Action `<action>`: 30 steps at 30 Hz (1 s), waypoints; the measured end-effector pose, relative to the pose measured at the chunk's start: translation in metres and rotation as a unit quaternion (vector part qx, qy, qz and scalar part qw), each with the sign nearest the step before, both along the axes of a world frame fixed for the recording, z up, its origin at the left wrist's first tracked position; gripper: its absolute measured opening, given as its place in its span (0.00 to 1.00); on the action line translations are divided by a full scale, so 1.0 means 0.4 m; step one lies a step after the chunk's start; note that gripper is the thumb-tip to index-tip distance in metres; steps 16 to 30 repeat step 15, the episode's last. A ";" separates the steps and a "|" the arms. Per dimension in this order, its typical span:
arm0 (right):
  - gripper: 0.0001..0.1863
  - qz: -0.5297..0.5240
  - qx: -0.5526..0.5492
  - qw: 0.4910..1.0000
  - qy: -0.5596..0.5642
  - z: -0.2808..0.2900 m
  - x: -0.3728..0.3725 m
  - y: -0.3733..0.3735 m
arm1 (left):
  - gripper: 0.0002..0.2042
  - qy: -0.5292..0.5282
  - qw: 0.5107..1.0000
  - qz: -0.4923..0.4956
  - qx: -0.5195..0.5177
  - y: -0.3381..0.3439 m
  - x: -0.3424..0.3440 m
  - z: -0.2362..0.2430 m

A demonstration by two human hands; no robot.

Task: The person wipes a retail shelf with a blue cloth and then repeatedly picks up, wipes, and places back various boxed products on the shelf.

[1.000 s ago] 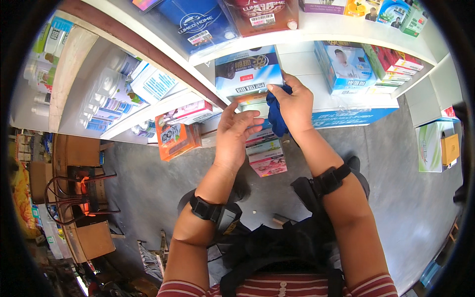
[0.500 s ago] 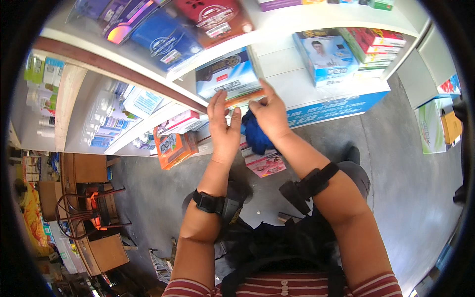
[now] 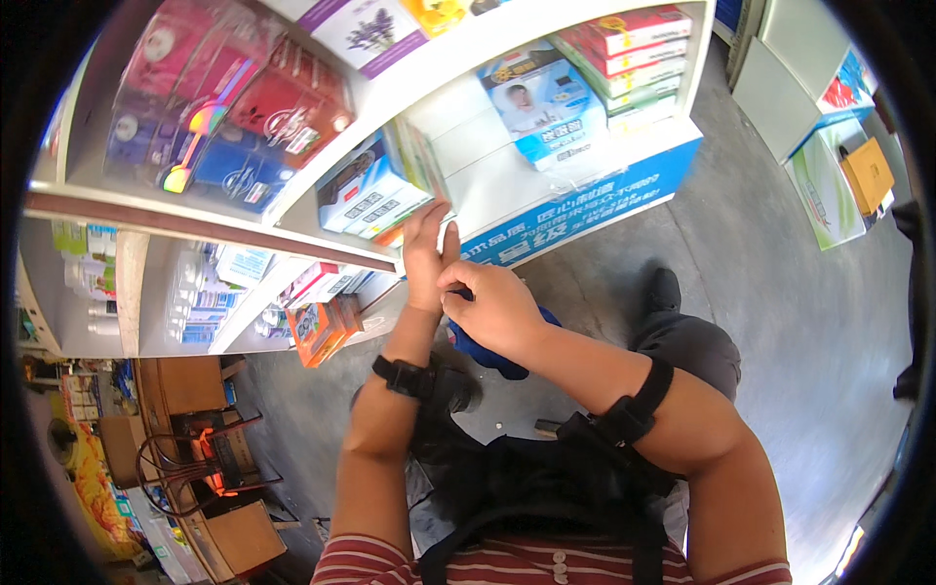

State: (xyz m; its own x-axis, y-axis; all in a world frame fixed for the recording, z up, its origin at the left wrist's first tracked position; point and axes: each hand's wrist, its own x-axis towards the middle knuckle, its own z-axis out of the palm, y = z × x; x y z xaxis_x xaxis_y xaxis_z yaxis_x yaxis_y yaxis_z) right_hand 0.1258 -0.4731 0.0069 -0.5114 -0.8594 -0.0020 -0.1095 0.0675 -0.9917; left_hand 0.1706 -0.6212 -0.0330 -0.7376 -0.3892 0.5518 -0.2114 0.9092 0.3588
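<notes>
My left hand reaches up beside the lower shelf edge, fingers stretched out and nothing in it. Its fingertips are near a blue-and-white box standing on that shelf. My right hand is curled, with thumb and forefinger bent together against the base of my left hand. A dark blue cloth shows below and behind my right hand and appears gripped by its lower fingers, which are hidden.
Another blue box and a stack of red-and-green boxes share the shelf. Above are red and blue packages. An orange box juts out at lower left. A green-white carton stands far right.
My right hand has moved left and down onto the base of my left hand, carrying the blue cloth. My view has swung right, and the pink box below no longer shows.
</notes>
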 end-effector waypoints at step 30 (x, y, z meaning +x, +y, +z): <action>0.08 -0.047 0.034 0.998 -0.003 0.058 -0.097 0.107 | 0.48 -0.644 0.647 0.230 -0.336 -0.144 -0.300 0.049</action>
